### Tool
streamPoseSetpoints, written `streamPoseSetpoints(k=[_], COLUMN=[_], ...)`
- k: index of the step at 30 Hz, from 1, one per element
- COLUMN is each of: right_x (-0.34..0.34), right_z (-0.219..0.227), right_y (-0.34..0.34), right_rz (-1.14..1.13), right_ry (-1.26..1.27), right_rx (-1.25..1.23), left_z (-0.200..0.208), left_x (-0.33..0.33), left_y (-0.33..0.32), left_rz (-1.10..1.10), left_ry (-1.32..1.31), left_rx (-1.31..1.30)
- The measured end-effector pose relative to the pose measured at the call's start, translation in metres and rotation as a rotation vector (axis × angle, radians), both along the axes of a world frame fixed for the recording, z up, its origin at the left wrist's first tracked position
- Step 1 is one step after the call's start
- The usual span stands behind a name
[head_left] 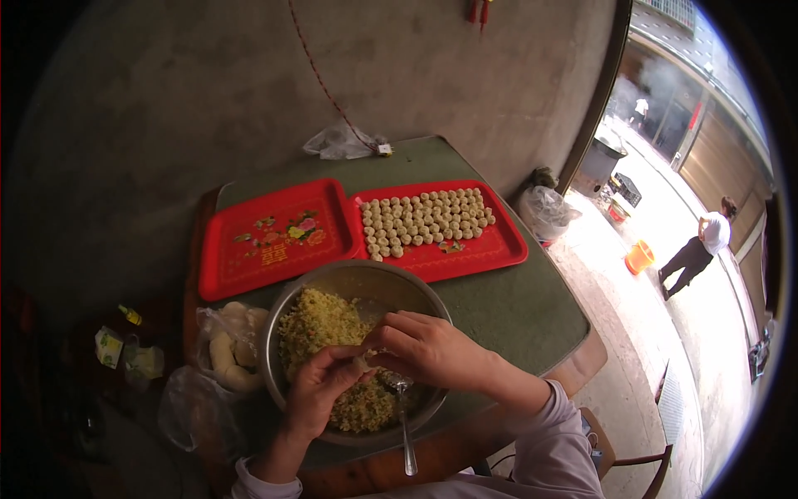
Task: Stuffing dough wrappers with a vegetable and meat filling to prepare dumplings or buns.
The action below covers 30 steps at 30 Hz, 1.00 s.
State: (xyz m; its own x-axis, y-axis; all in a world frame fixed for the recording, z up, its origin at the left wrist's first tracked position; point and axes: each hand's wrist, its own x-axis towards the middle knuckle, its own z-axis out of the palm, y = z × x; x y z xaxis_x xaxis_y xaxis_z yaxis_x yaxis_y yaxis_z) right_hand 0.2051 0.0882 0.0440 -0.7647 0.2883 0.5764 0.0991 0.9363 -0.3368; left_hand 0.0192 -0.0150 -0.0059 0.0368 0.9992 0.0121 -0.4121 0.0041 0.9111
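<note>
Over a large steel bowl my left hand and my right hand meet, fingertips pinched on a small pale dough wrapper. Most of the wrapper is hidden by my fingers. Yellowish chopped filling is heaped along the bowl's left side and spread at its bottom. A metal spoon leans in the bowl below my right hand, its handle over the near rim. Behind the bowl, a red tray carries rows of small round dumplings.
Left of it lies a second red tray, with a flower print and no dumplings. A plastic bag holding pale dough sits left of the bowl. The green table stands against a wall. Outside at right are a person and an orange bucket.
</note>
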Motion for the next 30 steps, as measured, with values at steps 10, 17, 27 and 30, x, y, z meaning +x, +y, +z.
streamPoseSetpoints(k=[10,17,27,30], right_x=[-0.002,-0.008,0.003,0.003], right_z=[-0.008,-0.019,0.004,0.006], right_y=[-0.002,-0.012,-0.002,-0.002], right_rz=[0.023,-0.061,0.067,0.056], right_ry=[0.049,0.120,-0.023,-0.027], right_rx=[-0.050,-0.256,0.040,0.025], left_z=[-0.001,0.007,0.003,0.001], left_x=[0.001,0.013,-0.002,-0.006], left_y=[0.002,-0.001,0.006,0.006], left_rz=[0.038,0.168,-0.046,-0.055], left_ry=[0.051,0.061,-0.112,-0.121], left_rx=[0.070,0.112,-0.070,-0.068])
